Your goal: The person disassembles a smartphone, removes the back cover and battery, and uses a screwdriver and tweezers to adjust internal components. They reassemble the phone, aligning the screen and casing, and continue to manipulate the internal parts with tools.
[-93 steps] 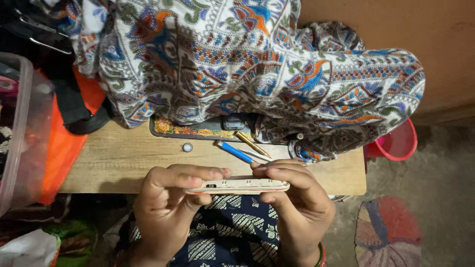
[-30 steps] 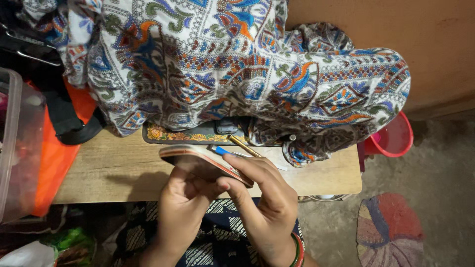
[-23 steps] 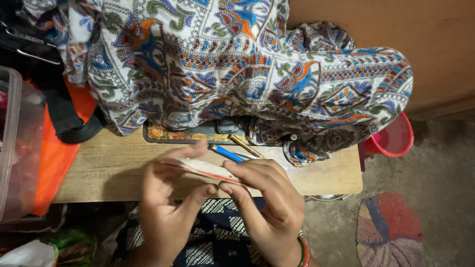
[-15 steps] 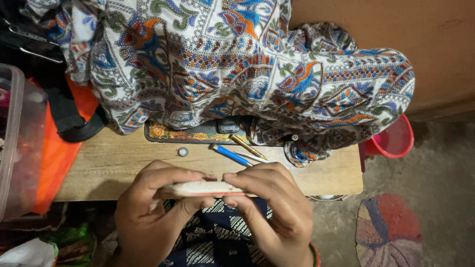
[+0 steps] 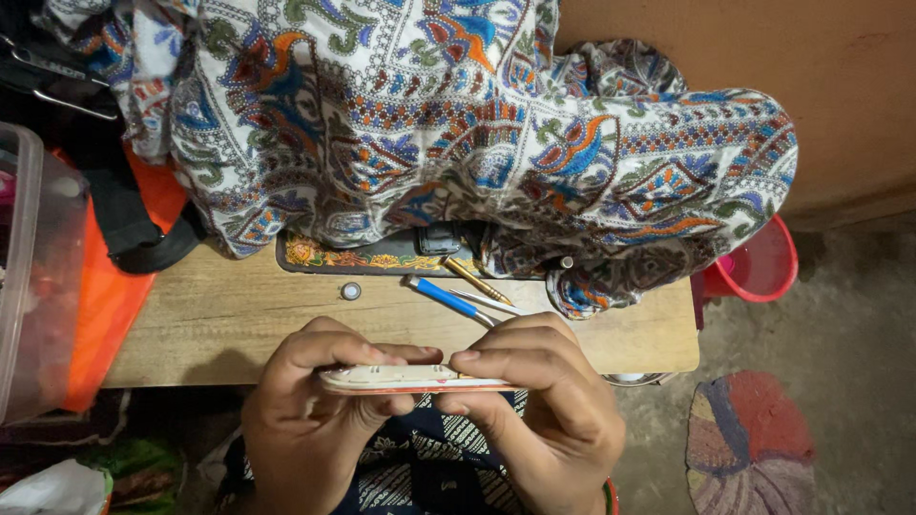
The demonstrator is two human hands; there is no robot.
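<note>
Both hands hold a thin flat slab (image 5: 410,379), white with a reddish underside, like a phone seen edge-on, level over my lap at the table's near edge. My left hand (image 5: 305,420) grips its left end, thumb on top. My right hand (image 5: 544,410) grips the right end, fingertips along the top edge. Just beyond it on the wooden table (image 5: 219,324) lie a blue-handled tool (image 5: 441,296), a brass-coloured tool (image 5: 474,279), a thin metal pick (image 5: 487,303) and a small round metal part (image 5: 351,291).
A large patterned cloth (image 5: 458,124) covers a bulky object on a dark flowered base (image 5: 367,253). A clear plastic box (image 5: 29,277) and orange bag (image 5: 105,296) stand left. A red bucket (image 5: 763,267) and a coloured mat (image 5: 754,439) sit on the floor right.
The slab was tilted up near the tools a second ago; both hands have brought it down toward me and turned it level, edge-on.
</note>
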